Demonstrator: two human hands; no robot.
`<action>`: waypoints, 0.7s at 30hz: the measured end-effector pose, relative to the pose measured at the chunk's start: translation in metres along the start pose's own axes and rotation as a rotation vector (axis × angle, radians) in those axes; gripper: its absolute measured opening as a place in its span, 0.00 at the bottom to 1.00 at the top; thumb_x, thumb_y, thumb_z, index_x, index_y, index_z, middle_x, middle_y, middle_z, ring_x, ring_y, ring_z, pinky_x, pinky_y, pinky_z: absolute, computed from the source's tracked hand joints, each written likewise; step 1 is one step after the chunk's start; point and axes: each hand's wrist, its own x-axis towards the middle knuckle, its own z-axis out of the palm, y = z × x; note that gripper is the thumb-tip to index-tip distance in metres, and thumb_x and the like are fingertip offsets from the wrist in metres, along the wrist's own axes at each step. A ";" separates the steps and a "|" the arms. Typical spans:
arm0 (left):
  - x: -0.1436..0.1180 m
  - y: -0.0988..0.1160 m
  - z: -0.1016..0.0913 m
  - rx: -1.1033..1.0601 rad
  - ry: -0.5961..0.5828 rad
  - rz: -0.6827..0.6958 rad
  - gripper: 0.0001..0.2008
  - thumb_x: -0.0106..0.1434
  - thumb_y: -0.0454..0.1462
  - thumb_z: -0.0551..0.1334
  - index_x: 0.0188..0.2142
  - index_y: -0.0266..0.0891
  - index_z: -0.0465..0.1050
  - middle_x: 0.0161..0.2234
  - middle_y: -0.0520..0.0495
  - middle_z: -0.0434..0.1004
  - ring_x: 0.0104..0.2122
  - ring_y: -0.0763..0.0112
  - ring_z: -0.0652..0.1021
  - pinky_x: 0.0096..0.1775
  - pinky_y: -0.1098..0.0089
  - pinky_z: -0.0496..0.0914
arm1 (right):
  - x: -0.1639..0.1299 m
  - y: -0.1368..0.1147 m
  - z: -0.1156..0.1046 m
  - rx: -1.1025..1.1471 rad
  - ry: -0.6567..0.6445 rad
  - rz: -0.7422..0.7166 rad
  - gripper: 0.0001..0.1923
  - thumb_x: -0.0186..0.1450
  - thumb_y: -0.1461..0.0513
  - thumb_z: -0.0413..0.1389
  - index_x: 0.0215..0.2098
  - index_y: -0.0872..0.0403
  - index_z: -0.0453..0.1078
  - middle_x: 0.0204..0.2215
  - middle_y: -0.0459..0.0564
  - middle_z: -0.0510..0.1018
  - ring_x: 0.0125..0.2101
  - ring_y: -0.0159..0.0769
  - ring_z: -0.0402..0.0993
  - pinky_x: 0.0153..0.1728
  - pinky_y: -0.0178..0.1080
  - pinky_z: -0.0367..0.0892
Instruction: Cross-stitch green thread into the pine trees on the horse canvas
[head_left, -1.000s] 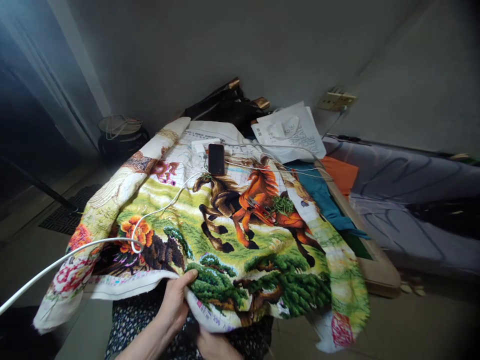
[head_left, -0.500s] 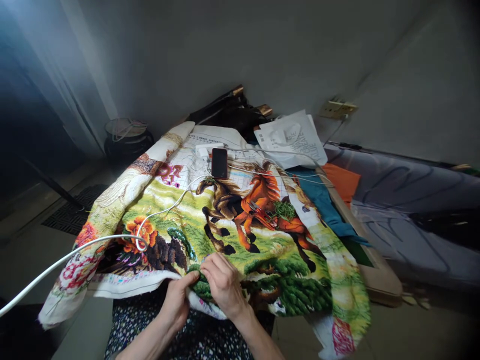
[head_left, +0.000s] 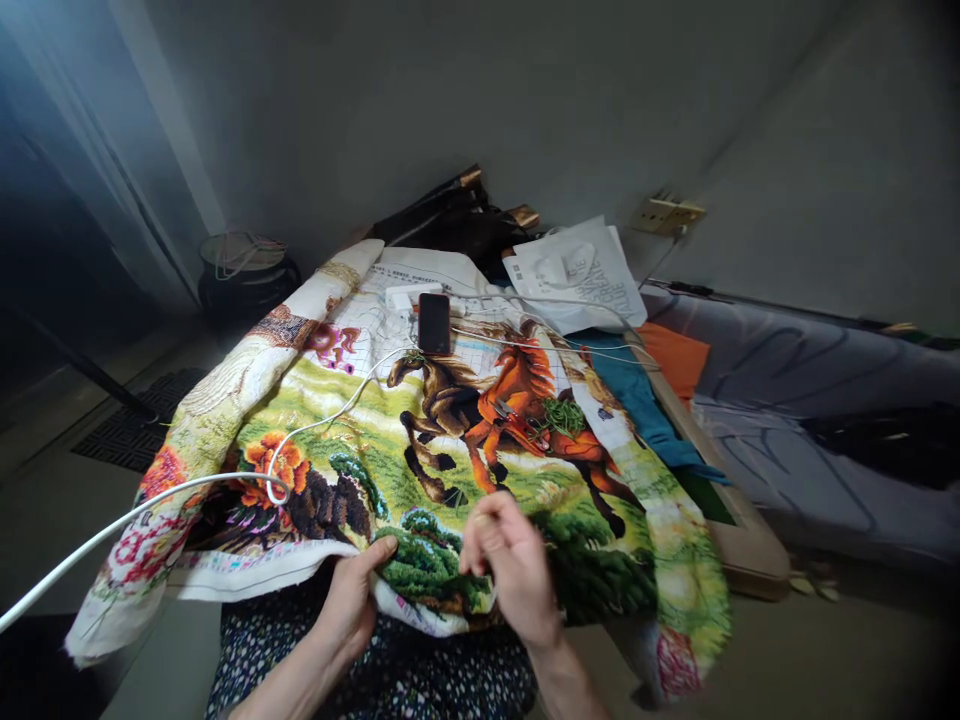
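Observation:
A large cross-stitch cloth [head_left: 360, 440] with running horses, flowers and green trees lies spread over a table and my lap. My left hand [head_left: 351, 600] pinches the cloth's near edge, thumb on top by the green tree patch. My right hand [head_left: 510, 565] is raised just above the cloth to the right of it, fingertips pinched together; whether a needle or thread is between them cannot be told. Red-handled scissors [head_left: 517, 422] and a tangle of green thread [head_left: 561, 414] rest on the orange horse.
A dark phone [head_left: 433, 322] and a white charger [head_left: 403, 296] lie at the cloth's far end, and a white cable [head_left: 135, 515] runs off to the left. A white printed bag [head_left: 577, 272], teal and orange cloth [head_left: 645, 385], a wall socket [head_left: 667, 212] and a grey sofa [head_left: 817, 400] are to the right.
My right hand came up from under the cloth's edge, touched the green patch beside my left thumb, then lifted up and to the right with its fingers pinched. My left hand kept its hold.

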 end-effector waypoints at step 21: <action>0.004 -0.001 -0.002 0.014 0.017 -0.027 0.10 0.42 0.35 0.73 0.25 0.31 0.80 0.23 0.45 0.82 0.24 0.67 0.78 0.32 0.68 0.72 | -0.011 0.030 0.025 -0.748 -0.213 -0.016 0.15 0.63 0.70 0.51 0.38 0.53 0.79 0.32 0.49 0.83 0.31 0.38 0.80 0.35 0.35 0.67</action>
